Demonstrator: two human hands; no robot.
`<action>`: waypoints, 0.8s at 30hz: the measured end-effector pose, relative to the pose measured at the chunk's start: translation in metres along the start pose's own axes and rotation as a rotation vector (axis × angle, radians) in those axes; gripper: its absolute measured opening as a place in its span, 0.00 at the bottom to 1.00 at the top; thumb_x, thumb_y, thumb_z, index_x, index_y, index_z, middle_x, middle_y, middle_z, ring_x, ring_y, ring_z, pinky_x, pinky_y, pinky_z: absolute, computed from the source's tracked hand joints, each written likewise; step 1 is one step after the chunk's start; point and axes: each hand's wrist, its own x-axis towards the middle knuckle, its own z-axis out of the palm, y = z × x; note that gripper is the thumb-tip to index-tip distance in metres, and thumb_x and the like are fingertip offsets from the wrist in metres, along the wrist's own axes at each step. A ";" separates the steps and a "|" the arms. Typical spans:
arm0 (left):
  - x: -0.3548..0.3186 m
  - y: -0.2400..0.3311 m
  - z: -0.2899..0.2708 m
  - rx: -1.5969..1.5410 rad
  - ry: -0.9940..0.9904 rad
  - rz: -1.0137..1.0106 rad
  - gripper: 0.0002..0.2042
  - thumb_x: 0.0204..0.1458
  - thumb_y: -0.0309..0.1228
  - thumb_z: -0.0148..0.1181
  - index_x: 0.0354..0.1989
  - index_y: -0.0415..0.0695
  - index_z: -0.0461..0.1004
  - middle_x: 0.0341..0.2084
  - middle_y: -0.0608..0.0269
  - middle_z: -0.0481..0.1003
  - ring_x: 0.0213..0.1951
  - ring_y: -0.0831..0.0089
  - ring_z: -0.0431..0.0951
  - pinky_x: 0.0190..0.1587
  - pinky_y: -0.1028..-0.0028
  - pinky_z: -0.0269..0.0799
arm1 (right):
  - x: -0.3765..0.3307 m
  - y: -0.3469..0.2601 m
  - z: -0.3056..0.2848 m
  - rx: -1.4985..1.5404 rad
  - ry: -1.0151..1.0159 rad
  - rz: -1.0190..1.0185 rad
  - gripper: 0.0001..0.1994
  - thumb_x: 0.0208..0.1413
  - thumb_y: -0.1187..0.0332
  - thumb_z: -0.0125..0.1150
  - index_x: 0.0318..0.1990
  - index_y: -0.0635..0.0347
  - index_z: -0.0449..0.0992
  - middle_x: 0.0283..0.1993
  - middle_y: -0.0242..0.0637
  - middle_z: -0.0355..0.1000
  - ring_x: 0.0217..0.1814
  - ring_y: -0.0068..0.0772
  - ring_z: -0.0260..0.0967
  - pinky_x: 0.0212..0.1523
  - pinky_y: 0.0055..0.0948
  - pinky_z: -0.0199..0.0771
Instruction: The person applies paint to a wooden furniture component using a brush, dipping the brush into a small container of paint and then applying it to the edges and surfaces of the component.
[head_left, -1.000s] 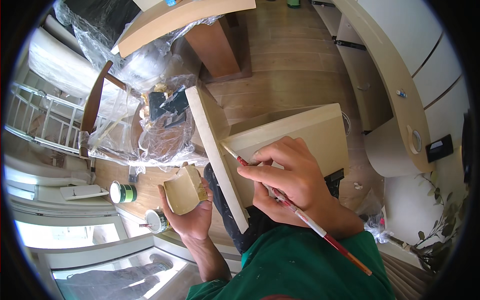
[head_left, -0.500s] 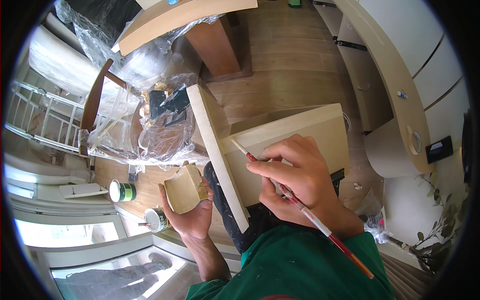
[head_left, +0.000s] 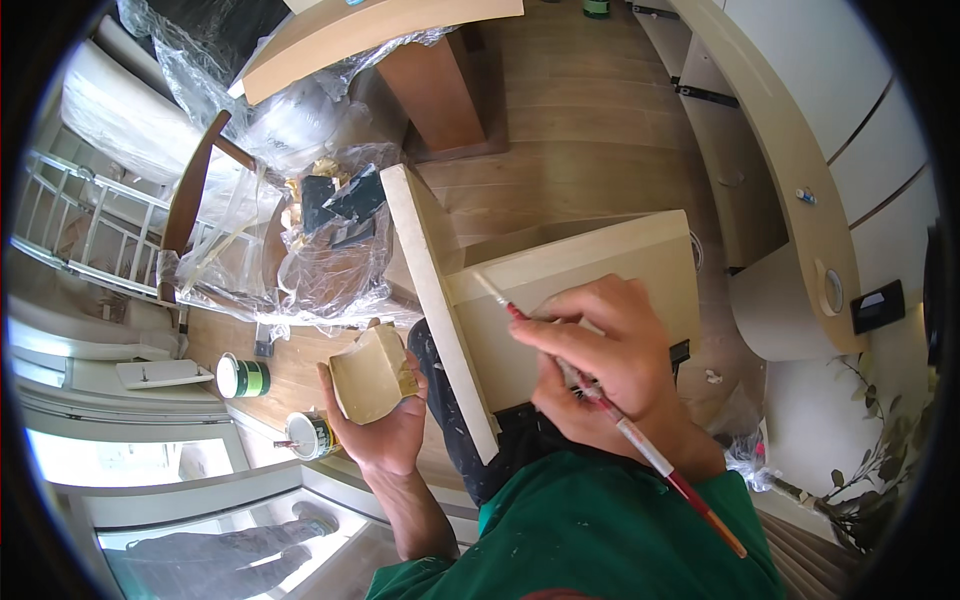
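My left hand [head_left: 392, 445] cups a small beige paint container [head_left: 370, 378] with an uneven rim and paint-coloured walls. In my right hand [head_left: 610, 365] is a thin paintbrush [head_left: 650, 450] with a red and white handle, held like a pen. Its bristle tip is over the beige drawer [head_left: 590, 265], close to the inner corner by the long front panel [head_left: 440, 310]; whether it touches cannot be made out. The drawer rests against my dark trousers, its panel standing between my two hands.
Two paint cans [head_left: 243, 377] stand on the wooden floor at left, one with a brush in it. Plastic sheeting [head_left: 335, 270] covers a chair and items beyond. A wooden table [head_left: 380, 40] is ahead. At right, a curved counter [head_left: 800, 200] carries a tape roll [head_left: 830, 288].
My right hand and the brush have shifted slightly right, taking the bristle tip away from the long panel. My left hand still holds the container in nearly the same place.
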 end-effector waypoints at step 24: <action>-0.002 -0.004 0.004 0.013 0.027 0.006 0.35 0.71 0.52 0.52 0.77 0.38 0.58 0.64 0.40 0.70 0.59 0.49 0.74 0.64 0.54 0.72 | -0.008 0.009 -0.002 -0.088 0.076 0.024 0.20 0.38 0.83 0.68 0.43 0.56 0.83 0.36 0.29 0.76 0.38 0.35 0.72 0.41 0.36 0.62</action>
